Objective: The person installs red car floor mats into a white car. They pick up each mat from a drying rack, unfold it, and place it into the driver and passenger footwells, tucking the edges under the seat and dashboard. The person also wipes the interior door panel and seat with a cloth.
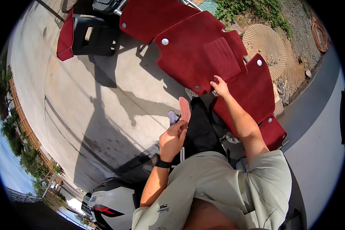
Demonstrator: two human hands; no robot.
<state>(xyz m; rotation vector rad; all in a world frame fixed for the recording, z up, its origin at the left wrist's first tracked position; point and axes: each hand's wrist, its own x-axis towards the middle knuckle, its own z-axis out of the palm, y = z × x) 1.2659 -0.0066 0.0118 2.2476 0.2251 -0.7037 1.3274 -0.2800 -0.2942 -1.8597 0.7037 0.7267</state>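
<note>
Left hand [172,141], center, closed on pink strip [185,109]. Right hand [220,86], right of center, at red mat [189,51] edge; can't tell grip.

white car [117,200] | green weeds [263,14] | round ribbed slab [270,46] | coiled brown hose [317,30]

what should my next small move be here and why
Perhaps close the right hand on the large red mat's near edge to steady it: the fingers are there, seemingly not gripping, while the left hand holds the pink strip apart from it.
</note>
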